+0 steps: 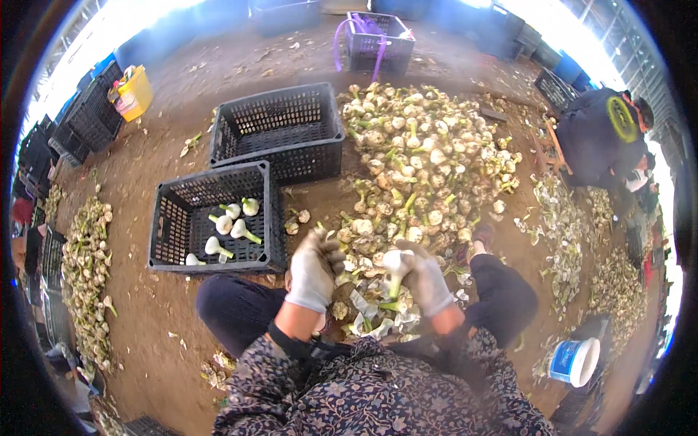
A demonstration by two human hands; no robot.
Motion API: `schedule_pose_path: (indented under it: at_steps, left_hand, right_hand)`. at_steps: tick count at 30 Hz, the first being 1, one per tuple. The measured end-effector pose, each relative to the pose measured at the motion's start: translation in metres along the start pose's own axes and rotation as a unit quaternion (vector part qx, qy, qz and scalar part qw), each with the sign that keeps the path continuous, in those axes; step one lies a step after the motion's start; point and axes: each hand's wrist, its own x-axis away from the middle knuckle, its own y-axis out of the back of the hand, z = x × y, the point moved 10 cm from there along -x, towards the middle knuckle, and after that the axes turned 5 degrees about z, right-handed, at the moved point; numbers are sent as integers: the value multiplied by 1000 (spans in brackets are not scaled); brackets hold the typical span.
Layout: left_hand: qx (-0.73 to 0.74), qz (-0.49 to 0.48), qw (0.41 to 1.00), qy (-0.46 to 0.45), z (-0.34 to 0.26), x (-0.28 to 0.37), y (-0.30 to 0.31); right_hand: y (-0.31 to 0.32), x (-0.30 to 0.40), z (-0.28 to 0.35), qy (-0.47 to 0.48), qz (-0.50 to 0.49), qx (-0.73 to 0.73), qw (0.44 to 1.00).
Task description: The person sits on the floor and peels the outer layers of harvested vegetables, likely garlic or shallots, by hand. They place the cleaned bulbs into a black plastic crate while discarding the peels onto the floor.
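Observation:
Both hands wear whitish work gloves with dirty fingers. My right hand [422, 275] grips a white garlic bulb [397, 262] whose green stem points down. To its left, my left hand [316, 267] has its fingers curled, and whether they hold something is hard to tell. In front of both hands spreads a large heap of garlic bulbs [414, 158] with short green stems. Peeled garlic skins [376, 321] lie on the ground between my legs. Several cleaned white bulbs [223, 224] rest inside the near black plastic crate [275, 218], left of my left hand.
A second black crate [308, 158] touches the near one from behind. Farther off stand a crate with purple straps [381, 46] and a yellow bucket [133, 92]. At the right are a white-and-blue bucket [572, 362] and a person [594, 136] bent forward. Another garlic pile [87, 278] lies left.

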Motion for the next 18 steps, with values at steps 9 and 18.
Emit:
schedule_pose_path:
  at_steps: [9, 18]
  left_hand:
    - [-48, 126, 987, -83, -120, 11, -73]
    - [-43, 128, 985, -107, -144, -10, -46]
  right_hand:
    - [-141, -130, -15, -79, 151, -128, 977]
    - [-79, -171, -113, -40, 137, 758, 637]
